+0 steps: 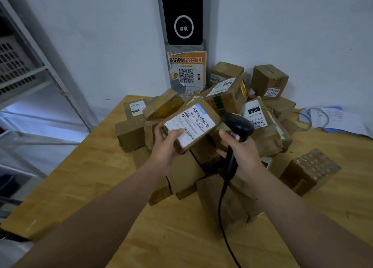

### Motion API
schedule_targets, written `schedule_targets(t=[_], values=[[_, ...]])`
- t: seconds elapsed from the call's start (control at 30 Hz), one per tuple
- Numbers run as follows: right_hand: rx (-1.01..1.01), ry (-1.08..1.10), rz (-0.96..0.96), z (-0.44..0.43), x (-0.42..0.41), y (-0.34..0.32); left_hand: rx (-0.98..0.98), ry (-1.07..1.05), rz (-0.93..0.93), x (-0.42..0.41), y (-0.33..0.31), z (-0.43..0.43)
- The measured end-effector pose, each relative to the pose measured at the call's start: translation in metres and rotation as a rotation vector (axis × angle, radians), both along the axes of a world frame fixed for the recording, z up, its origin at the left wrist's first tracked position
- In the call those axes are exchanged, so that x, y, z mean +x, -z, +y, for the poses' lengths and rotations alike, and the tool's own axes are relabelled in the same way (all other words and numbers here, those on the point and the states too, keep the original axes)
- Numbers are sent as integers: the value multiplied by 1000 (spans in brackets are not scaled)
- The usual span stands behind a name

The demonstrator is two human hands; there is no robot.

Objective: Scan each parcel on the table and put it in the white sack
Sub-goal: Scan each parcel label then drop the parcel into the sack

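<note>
The left hand point(167, 144) holds a brown parcel point(191, 124) in curled fingers above the heaped table point(80, 177); its label reads "501E". At its 4 o'clock, the right hand point(246, 152) grips a black scanner point(239, 126). At 1 o'clock, another label point(254, 113) reads "010".

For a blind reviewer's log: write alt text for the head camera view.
The left hand holds a labelled cardboard parcel, label up, while the right hand grips a black corded scanner beside it. Beneath them, a heap of brown parcels sits on a wooden table.
</note>
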State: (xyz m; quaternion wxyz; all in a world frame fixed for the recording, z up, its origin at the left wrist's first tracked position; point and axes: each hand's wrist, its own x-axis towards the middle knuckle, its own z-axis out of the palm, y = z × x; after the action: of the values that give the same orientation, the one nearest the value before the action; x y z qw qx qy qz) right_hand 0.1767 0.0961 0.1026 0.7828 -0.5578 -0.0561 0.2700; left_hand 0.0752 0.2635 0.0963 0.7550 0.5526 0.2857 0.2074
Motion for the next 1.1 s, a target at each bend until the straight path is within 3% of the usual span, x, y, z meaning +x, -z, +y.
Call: schedule_targets(t=[0.23,0.4,0.53,0.73,0.87,1.1], values=[[161,127,-18,6,-13,0,-158,-100,-79,-1,9,-33],[199,-60,-98,6,-22,-7,-52,101,-46,-2,5,-49],[127,-99,-132,-7,-15,-16,127,219,97,-7,3,-39],[59,-191,-161,-19,-6,-30,209,292,127,-2,-18,-19],[-280,-43,-320,-21,-3,-35,283,212,174,-2,-23,-12],[-243,-130,-430,-36,-38,-28,336,60,178,-5,1,-3]])
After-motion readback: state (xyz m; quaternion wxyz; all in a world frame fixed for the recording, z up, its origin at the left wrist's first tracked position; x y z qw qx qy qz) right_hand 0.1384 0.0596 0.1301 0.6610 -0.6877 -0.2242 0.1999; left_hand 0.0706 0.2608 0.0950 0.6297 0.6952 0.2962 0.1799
